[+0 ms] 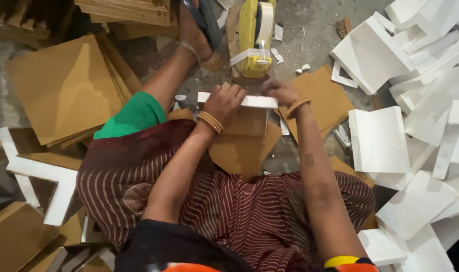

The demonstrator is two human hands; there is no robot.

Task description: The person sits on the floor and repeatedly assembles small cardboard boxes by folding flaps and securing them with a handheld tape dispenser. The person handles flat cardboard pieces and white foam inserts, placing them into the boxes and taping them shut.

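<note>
I sit on the floor with my legs folded. My left hand grips the left end of a thin white strip that lies along the top edge of a brown cardboard piece. My right hand holds the strip's right end, fingers curled over it. Both wrists wear golden bangles. Just beyond the hands stands a yellow tape dispenser with a roll of pale tape, its tape end hanging toward the strip.
Many white L-shaped foam or board pieces are heaped at the right. Brown cardboard sheets are stacked at the left, with more white-edged pieces at lower left. My foot with an anklet rests near the dispenser.
</note>
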